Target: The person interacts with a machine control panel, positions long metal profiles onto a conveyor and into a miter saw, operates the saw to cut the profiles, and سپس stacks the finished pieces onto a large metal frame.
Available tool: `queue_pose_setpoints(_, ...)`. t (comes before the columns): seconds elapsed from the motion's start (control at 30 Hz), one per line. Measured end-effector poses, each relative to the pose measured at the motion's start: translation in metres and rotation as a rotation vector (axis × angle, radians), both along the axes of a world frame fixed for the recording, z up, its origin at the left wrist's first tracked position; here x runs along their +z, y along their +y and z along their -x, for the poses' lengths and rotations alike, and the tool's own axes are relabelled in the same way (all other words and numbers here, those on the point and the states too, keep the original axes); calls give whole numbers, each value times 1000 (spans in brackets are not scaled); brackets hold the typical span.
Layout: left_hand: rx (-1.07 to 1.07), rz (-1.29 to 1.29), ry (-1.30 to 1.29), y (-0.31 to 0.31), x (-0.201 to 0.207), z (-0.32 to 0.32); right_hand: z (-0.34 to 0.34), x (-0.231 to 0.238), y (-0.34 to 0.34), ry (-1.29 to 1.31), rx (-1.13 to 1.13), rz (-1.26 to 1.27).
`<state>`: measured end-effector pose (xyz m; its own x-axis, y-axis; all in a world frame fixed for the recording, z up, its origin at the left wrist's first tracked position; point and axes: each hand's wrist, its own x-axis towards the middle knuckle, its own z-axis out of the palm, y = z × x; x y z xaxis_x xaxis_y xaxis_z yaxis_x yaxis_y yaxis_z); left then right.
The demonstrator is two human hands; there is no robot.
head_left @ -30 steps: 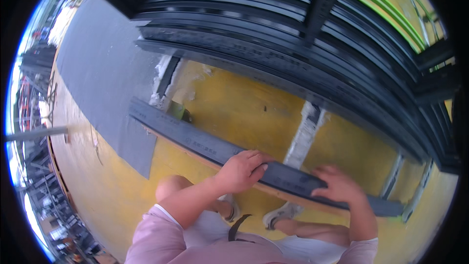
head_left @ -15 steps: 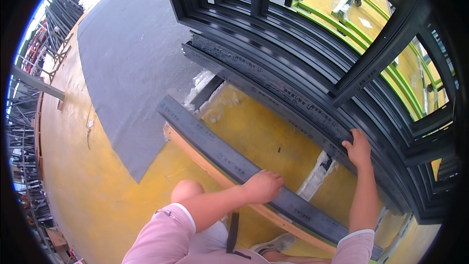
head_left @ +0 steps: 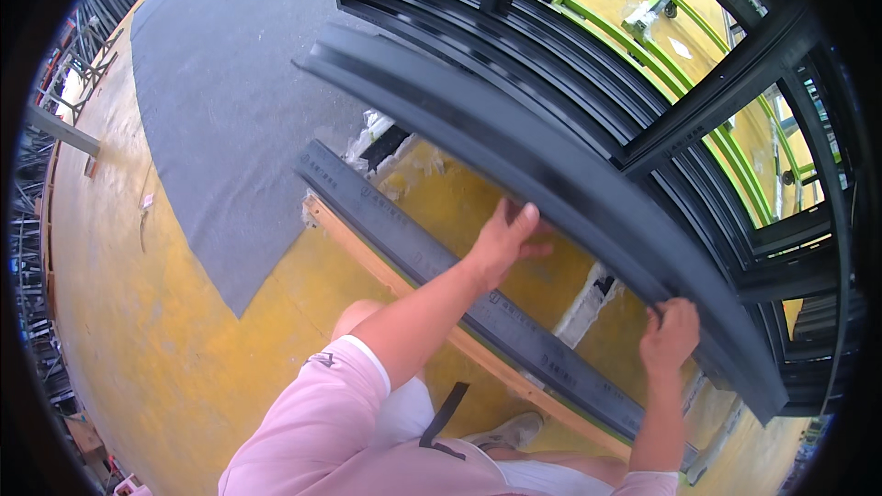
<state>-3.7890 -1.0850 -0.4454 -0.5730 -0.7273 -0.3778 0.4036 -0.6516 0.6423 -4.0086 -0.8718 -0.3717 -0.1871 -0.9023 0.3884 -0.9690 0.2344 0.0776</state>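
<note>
Head view: long dark-grey profile slants between far black frames and nearer second profile, laid alongside wooden strip. Right hand clamps near edge, likely for control; left hand, fingers spread, perhaps steadies mid-edge, contact unclear.

The view looks from the person's head, facing down and ahead over the shirt to the floor. It stands upright, near enough that the left hand and right hand show whole, the arms entering from below. The wide fisheye lens (it makes the bar look bowed) ends in a dark, rounded rim.
</note>
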Motion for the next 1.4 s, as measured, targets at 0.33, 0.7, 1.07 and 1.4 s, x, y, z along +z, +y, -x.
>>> queue_pose_setpoints(0.33, -91, -398, -82, 0, -69, 17, 0, -124, 42, 67, -5, -246)
queue_pose_setpoints(0.7, -62, -320, -435, 17, -118, 18, -15, -122, 88, -38, -85, -597)
queue_pose_setpoints(1.07, -58, -3, -878, 67, -40, 22, -32, -85, 85, -776, -159, -691)
queue_pose_setpoints(1.4, -908, 1621, -1098, 24, 44, -50, -16, -25, 104, -866, -182, -550)
